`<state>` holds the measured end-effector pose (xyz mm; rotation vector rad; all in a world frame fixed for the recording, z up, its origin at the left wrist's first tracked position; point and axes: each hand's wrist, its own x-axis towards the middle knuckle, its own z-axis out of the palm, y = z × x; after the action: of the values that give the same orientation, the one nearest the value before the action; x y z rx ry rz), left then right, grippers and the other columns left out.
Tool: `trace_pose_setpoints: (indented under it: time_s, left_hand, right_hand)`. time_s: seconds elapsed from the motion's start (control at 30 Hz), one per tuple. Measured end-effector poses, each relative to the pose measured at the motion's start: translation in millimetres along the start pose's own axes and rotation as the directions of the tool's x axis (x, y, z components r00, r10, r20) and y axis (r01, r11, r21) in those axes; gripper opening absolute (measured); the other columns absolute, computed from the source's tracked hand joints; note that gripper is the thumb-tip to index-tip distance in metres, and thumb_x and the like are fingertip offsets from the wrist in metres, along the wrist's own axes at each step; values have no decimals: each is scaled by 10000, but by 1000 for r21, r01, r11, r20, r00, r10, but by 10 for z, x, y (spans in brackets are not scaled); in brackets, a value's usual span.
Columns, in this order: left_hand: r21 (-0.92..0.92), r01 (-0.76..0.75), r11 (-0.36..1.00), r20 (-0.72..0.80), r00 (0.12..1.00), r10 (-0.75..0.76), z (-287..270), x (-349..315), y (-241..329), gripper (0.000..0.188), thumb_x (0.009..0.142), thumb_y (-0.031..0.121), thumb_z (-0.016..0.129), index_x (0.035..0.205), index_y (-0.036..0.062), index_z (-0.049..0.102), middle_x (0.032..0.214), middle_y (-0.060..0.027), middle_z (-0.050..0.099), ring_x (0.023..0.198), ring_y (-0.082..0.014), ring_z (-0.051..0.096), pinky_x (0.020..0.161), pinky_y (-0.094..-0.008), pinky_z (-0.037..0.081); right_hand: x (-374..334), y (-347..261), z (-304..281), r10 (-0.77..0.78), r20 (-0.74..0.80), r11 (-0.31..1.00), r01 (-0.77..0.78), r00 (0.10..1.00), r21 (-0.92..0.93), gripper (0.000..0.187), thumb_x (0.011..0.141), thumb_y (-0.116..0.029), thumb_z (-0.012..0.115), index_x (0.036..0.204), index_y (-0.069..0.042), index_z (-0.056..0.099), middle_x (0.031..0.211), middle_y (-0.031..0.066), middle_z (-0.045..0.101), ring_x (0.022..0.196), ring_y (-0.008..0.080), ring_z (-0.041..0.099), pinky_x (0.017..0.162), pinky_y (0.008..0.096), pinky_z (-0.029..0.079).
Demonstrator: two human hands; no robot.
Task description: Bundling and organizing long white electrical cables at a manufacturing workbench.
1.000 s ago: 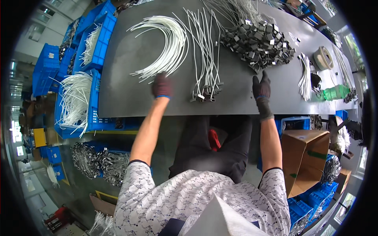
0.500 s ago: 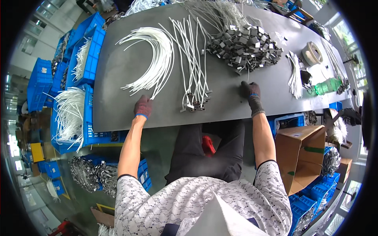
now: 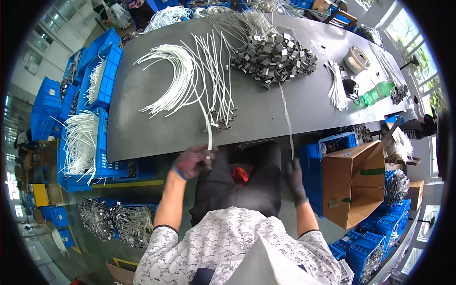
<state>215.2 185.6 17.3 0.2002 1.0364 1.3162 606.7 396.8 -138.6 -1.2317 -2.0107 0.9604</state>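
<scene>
My left hand (image 3: 195,160), in a dark reddish glove, is closed on a white tube (image 3: 209,130) just off the table's near edge. The tube runs up toward a curved bundle of white tubes (image 3: 183,78). My right hand (image 3: 296,181), in a dark glove blurred by motion, pulls the end of a thin pale strip (image 3: 287,114). That strip stretches taut from a heap of small dark grey block-like pieces (image 3: 275,61). Between bundle and heap lie straighter white tubes (image 3: 217,71), dark grey pieces (image 3: 223,118) at their near ends.
The grey table (image 3: 256,126) also bears a tape roll (image 3: 356,60), a green bottle (image 3: 378,93) and a short white bundle (image 3: 336,88). Blue crates (image 3: 101,147) with white tubes stand left. An open cardboard box (image 3: 337,185) stands by my right arm.
Both hands have come back toward my body, past the table's edge. My left hand has drawn a white tube from the bundle; my right has drawn a strip out of the heap.
</scene>
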Motion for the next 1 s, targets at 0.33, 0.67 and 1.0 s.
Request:
trace_pose_setpoints:
  time_s: [0.33,0.67,1.0]
  left_hand:
    - [312,-228,922,63,974,219,1918,1601,-1496,130,959,148,626,943,19,615,809,-58,635,741,-168,665,670,-293,553]
    - [-158,-539,827,-263,831,491,2264,1838,-536,136,981,134,587,1029,8,566,916,-123,668,711,-238,699,655,-371,619]
    - [169,-833,527,-390,434,812,1548,1963,564,158,990,148,604,918,7,601,830,-91,698,710,-183,701,670,-326,606]
  right_hand:
    - [-2049,991,-539,593,293,793,-606,750,-55,226,953,-135,526,1128,-10,597,771,123,618,657,248,633,554,384,501]
    - [-1299,659,-257,156,198,932,-78,968,-353,256,981,-224,480,1087,-35,615,973,260,667,922,474,625,767,493,508]
    - [-1337,826,-515,400,276,786,-172,874,-594,261,1005,-274,436,991,-86,616,890,247,678,892,467,646,723,535,507]
